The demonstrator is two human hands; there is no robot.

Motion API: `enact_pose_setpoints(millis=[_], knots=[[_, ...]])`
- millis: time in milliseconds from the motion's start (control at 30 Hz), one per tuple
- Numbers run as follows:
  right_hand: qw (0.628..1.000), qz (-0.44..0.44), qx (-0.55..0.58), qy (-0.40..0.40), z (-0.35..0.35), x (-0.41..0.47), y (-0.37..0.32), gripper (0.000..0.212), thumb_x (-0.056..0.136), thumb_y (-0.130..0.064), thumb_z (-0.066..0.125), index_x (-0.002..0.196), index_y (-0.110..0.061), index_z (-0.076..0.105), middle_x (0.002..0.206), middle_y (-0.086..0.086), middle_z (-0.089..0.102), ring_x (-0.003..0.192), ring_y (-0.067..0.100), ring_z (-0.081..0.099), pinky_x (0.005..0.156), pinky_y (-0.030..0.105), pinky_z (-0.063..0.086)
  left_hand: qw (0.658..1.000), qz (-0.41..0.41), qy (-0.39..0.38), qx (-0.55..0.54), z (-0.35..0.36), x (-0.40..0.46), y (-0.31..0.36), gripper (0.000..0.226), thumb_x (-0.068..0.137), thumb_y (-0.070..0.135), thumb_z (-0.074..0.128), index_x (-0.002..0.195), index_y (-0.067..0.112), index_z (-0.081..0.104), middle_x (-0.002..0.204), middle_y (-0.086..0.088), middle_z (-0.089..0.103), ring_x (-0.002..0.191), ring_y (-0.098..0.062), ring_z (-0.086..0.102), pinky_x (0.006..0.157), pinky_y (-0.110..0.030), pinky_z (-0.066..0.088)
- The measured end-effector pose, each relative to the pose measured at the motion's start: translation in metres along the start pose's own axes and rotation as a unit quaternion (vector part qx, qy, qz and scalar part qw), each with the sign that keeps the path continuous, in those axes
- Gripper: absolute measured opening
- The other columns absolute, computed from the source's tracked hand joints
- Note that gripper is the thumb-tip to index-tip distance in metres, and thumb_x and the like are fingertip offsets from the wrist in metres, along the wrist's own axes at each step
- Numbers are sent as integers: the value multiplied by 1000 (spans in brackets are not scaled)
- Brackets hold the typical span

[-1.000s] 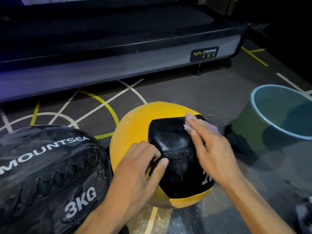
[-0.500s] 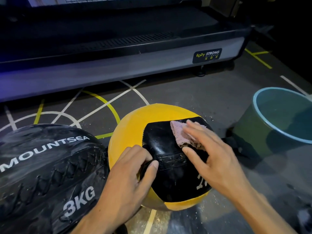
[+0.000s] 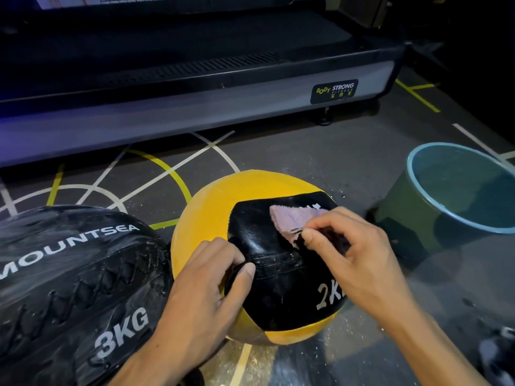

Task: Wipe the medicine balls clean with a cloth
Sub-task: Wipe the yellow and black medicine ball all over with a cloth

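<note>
Head view: at frame centre, a round yellow-and-black leather medicine ball (image 3: 217, 218) marked 2KG sits on the gym floor. The left hand (image 3: 200, 299) grips its black side strap; the right hand (image 3: 359, 260) pinches a soft pink cloth (image 3: 289, 220) against its wet, probably slippery panel. The weighty ball should stay put.

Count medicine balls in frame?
2. The yellow-and-black 2 kg medicine ball sits at centre, under both hands; the black 3KG MOUNTSEA medicine ball lies left, partly cropped. More may be off-frame.
</note>
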State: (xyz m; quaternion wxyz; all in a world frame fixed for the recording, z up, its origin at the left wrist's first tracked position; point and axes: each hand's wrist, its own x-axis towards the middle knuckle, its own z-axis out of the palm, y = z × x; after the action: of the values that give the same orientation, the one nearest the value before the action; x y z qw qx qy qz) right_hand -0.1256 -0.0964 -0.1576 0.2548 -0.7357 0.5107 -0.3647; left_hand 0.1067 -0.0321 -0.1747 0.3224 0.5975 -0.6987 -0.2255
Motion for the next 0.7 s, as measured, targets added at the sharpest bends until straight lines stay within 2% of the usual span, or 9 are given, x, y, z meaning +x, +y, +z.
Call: enact_pose_setpoints(millis=[100,200,267,333,533,600,700], knots=[[999,2,8,-52,-7,-3,-14,7,89,-33,76,87,-28,73,92,-11,67,91,13,66,77,32,51,1000,1,5,2,0,1,1,25,104,53,43,90,33,47,94,13,49,92,-14,48,77,-22,30],[992,-1,-113,-56,-5,-7,-24,29,83,-62,70,93,-34,68,100,-17,61,94,8,61,77,34,52,1000,7,11,6,0,3,4,25,102,50,45,87,32,47,89,12,48,89,-12,48,74,-23,33],[978,-13,-203,-43,4,-11,-32,40,78,-72,61,96,-37,65,102,-18,58,94,11,59,72,36,53,1000,9,14,9,0,4,5,24,102,49,47,85,33,44,87,12,47,88,-11,47,72,-24,34],[973,-14,-230,-21,13,-15,-37,39,80,-71,58,94,-35,65,99,-16,58,89,15,58,66,36,52,1000,9,16,11,0,5,5,24,101,49,47,84,33,44,87,12,47,88,-10,47,72,-23,34],[969,-16,-244,34,20,-15,-39,22,93,-45,59,80,-27,65,87,-10,60,74,20,58,60,35,49,1000,11,20,11,0,5,7,24,102,48,47,84,32,44,86,12,47,88,-11,47,73,-25,36],[979,14,-197,38,17,-13,-38,24,94,-47,60,79,-29,64,84,-10,60,76,17,59,62,37,50,1000,10,19,12,0,6,8,25,102,48,46,84,31,45,86,12,47,87,-11,47,73,-26,36],[995,77,-43,41,9,-6,-36,21,94,-38,69,76,-28,69,79,-12,66,75,9,63,67,35,52,1000,9,18,16,1,6,8,26,102,48,46,84,30,44,86,12,45,87,-12,46,72,-25,34]])
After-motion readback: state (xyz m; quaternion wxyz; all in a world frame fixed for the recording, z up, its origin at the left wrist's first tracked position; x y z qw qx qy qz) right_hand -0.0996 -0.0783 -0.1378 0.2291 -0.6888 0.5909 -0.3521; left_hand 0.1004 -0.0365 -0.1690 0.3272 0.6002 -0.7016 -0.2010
